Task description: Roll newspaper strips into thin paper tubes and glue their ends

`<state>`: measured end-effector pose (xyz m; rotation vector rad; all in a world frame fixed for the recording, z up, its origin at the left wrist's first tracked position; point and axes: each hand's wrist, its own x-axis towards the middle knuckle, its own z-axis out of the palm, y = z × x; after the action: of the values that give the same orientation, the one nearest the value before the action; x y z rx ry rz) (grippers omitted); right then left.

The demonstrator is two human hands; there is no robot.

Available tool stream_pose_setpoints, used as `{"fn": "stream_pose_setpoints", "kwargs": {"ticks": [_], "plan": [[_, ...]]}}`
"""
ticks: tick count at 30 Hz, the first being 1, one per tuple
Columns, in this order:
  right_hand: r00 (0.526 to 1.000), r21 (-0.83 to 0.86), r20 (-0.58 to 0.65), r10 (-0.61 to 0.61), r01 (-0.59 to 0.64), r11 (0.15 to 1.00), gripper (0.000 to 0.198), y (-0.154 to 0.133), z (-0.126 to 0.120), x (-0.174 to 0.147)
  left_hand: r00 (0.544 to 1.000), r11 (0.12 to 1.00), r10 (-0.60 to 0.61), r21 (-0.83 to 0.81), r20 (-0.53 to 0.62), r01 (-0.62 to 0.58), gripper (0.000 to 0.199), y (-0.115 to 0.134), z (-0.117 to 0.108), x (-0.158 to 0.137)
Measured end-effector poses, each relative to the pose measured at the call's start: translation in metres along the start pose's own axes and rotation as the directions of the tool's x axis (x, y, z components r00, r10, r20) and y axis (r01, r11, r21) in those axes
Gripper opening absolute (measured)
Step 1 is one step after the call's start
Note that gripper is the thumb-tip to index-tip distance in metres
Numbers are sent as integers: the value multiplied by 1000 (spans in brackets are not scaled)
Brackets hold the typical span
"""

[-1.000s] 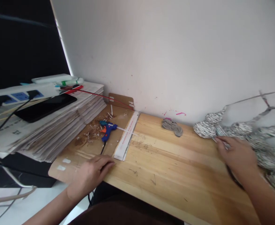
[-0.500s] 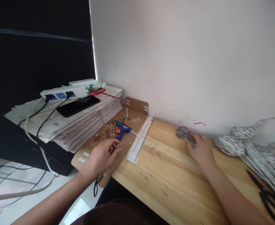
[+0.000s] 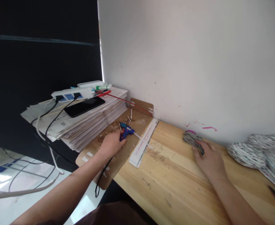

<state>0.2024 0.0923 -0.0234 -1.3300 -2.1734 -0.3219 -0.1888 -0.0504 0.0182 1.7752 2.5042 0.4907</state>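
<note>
Left hand [image 3: 111, 144] newly at glue gun [image 3: 128, 130], finger grip can't tell; right hand [image 3: 209, 158] fingers clamped on gray rag [image 3: 191, 137]; both occupied.

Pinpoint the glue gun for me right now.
In the head view, the glue gun is left of centre, with the left hand at its handle, between the paper stack and the white strip.

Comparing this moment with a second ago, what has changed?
The right hand has moved left, away from the woven pieces, and taken hold of the grey bundle. The left hand has moved forward to the glue gun; its grip is hard to tell. The phone stayed on the paper stack.
</note>
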Motion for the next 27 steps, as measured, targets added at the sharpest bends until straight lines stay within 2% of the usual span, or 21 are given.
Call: {"fn": "stream_pose_setpoints", "kwargs": {"ticks": [5,9,12,15,19,21,22,23,24,26,27], "plan": [[1000,7,1,27,-27,1000,36,-2,-2,0,996,998,60,35,-71,-58,30,-3,-1,0],[999,32,-22,24,-24,999,36,-2,-5,-1,977,989,143,3,-161,-145,25,-11,0,-16],[997,46,-72,2,1,999,33,-4,-6,-1,950,978,203,3,-237,-209,19,-16,3,-30],[987,96,-154,-48,63,993,29,-10,-5,1,901,953,291,20,-323,-301,15,-20,6,-35],[971,188,-166,-175,205,961,21,-37,-13,3,827,912,378,12,-416,-410,17,-29,4,-35],[966,263,-141,-217,248,933,16,-64,-26,1,811,902,380,-16,-446,-431,18,-34,-1,-38],[961,327,-92,-261,277,904,13,-82,-34,-2,807,902,373,-27,-458,-432,19,-37,-4,-40],[944,400,-32,-329,314,861,12,-102,-43,-7,806,904,362,-35,-468,-426,20,-39,-8,-44],[901,481,32,-433,366,797,11,-123,-51,-12,806,908,348,-42,-479,-417,21,-41,-12,-47],[756,610,159,-635,431,665,12,-164,-63,-24,808,918,313,-59,-500,-392,22,-44,-22,-55],[692,637,205,-692,443,631,15,-183,-65,-30,809,921,297,-70,-507,-382,23,-45,-27,-58]]}}
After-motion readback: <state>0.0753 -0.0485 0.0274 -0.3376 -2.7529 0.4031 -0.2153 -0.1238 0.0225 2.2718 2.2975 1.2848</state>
